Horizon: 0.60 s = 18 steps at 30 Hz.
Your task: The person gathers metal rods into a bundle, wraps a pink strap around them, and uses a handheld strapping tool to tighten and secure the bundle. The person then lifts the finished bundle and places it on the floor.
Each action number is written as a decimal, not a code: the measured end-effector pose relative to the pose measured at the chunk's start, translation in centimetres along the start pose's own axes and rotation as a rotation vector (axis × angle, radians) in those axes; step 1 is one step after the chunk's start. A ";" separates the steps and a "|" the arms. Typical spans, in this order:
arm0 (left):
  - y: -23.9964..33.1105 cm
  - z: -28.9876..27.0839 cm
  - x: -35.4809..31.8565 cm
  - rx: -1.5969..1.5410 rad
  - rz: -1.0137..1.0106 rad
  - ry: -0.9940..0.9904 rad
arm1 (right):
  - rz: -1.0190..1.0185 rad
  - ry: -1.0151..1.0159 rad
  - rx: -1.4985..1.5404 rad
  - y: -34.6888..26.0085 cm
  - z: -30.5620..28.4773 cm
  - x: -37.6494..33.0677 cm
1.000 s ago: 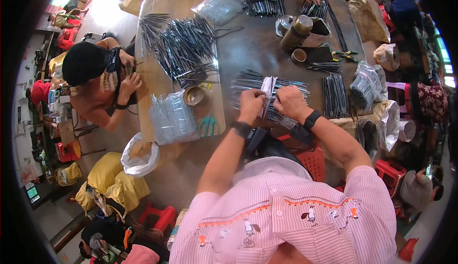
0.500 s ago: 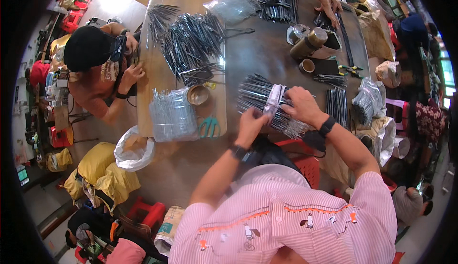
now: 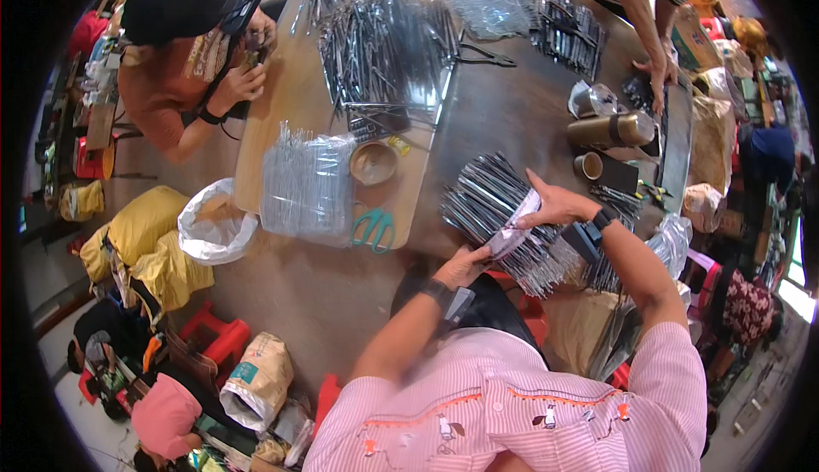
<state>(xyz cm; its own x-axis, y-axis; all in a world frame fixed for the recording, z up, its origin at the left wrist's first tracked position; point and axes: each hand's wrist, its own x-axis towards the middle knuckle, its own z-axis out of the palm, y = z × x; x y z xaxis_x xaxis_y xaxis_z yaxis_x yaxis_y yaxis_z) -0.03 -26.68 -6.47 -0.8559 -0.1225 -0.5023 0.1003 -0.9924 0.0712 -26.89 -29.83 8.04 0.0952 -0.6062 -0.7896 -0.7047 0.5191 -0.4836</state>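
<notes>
A thick bundle of thin, dark metallic strips (image 3: 485, 197) lies tilted at the near edge of the table, with a pale band (image 3: 514, 226) around its middle. My left hand (image 3: 463, 265) is closed on the bundle's lower left side, thumb on the band. On the upper right side, my right hand (image 3: 559, 203) grips the bundle, its thumb along the band and its other fingers partly hidden. The strips' near ends fan out loosely beside my right wrist. More strips (image 3: 616, 203) lie partly hidden beyond my right forearm.
Left of centre are a large pile of strips (image 3: 375, 49), a plastic-wrapped bundle (image 3: 307, 183), a round bowl (image 3: 374, 163) and teal scissors (image 3: 374, 230). A flask (image 3: 610, 131) and a cup (image 3: 589, 166) stand to the right. Co-workers' hands (image 3: 239, 84) work at the table's sides.
The view has shifted and turned. The bundle is tilted more steeply, and my right hand has moved from fingers over its top to a grip at its upper right side.
</notes>
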 end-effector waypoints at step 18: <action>1.1 5.6 1.3 0.351 0.149 0.102 | -0.140 -0.286 0.894 11.2 -4.9 4.2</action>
<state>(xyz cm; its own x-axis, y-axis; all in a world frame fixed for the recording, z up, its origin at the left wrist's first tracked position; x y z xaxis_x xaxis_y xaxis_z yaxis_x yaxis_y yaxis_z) -3.88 -27.85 -2.21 -0.7888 -0.2827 -0.5457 0.0250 -0.9020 0.4311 -37.80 -29.56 1.16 0.3905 -0.5886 -0.7079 0.1144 0.7940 -0.5971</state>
